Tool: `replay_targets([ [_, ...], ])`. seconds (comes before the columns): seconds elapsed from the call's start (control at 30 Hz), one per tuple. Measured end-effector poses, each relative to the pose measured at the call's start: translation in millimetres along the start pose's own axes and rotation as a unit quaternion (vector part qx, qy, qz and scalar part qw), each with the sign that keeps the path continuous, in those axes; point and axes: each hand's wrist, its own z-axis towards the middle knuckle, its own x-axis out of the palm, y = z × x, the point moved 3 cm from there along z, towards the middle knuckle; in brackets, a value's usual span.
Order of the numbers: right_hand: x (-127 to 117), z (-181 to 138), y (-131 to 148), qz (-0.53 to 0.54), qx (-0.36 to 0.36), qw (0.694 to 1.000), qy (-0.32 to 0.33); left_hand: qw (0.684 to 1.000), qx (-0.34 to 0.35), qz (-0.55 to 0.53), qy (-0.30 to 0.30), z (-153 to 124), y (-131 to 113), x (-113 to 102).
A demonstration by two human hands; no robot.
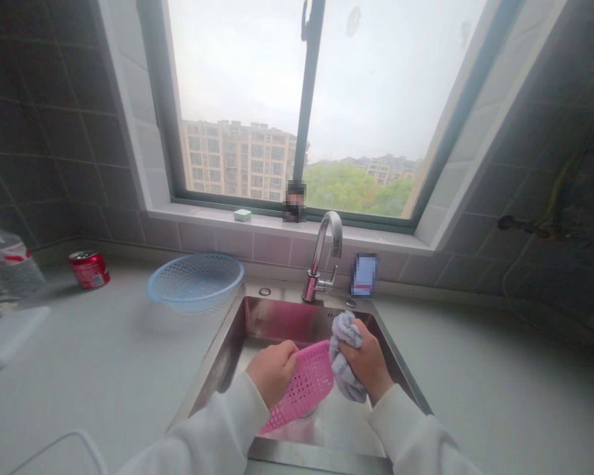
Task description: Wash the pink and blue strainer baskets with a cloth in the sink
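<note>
Over the steel sink (321, 452), my left hand (273, 371) is closed on the upper rim of a pink perforated plastic basket (307, 386), which hangs tilted. My right hand (369, 359) is wrapped round a bunched pale cloth (346, 349) with greyish stripes. The cloth meets the basket's right end, and part of it droops below my fingers. My left forearm hides some of the basket's lower left side.
A chrome faucet (321, 257) rises behind the sink. On the left counter (143, 369) are a blue basket (197, 280), a red can (90, 269) and a large clear bottle (7, 264). A phone (364, 274) leans against the back wall. A small green block (242, 215) lies on the windowsill.
</note>
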Motion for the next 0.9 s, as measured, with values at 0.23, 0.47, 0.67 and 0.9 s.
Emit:
replay_targets([
  [0.23, 24.0, -22.8, 23.4, 0.064, -0.044, 0.995, 0.069, 0.999, -0.033, 0.004, -0.031, -0.9, -2.3, 3.2],
  [0.47, 12.9, -8.2, 11.0, 0.016, -0.01, 0.999, 0.027, 0.997, -0.025, -0.041, -0.067, -3.4, -4.4, -0.1],
  [0.67, 28.5, -30.8, 29.2, 0.049, -0.066, 0.993, 0.088, 0.997, -0.001, -0.018, -0.08, -3.7, -4.5, 3.3],
  [0.9, 8.0, -8.4, 17.3, 0.027, -0.006, 0.999, 0.02, 0.996, 0.006, -0.045, -0.08, -3.0, -2.5, 3.5],
])
